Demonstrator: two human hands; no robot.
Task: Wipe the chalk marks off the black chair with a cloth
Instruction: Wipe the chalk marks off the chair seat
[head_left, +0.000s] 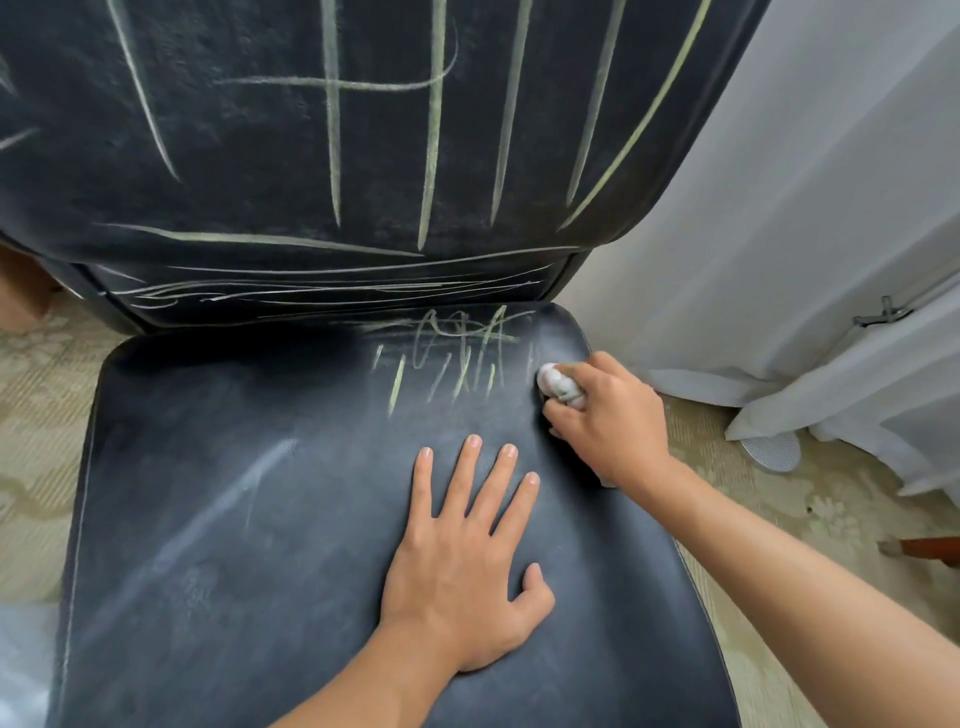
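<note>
Chair: black chair (218, 519), wide padded seat with a tall backrest rising at its far edge; the seat skin is smooth and dull, the backrest rougher.
Left part of seat: pale smeared streaks (234, 499) run diagonally toward the near left corner, and a thin light line follows the left edge.
Backrest marks: long yellowish-white chalk marks (434, 135) stand mostly upright across it, one horizontal stroke crosses them, and more horizontal strokes crowd its lower edge.
Seat marks: short scribbled strokes (452, 358) sit near the far right corner of the seat, just left of the cloth.
Writing: the scribbles look loosely like letters, but I cannot read any word; no brand or label shows.
Left hand (467, 561): flat on the middle of the seat, palm down, fingers straight and spread, holding nothing.
Right hand (608, 415): at the right edge of the seat near the far corner, fingers curled round the cloth.
Cloth (558, 383): small whitish wad, bunched, poking out past the fingertips and pressed to the seat.
Beside the chair: white curtain (779, 260) hangs off the right side, over patterned beige floor (36, 415).
</note>
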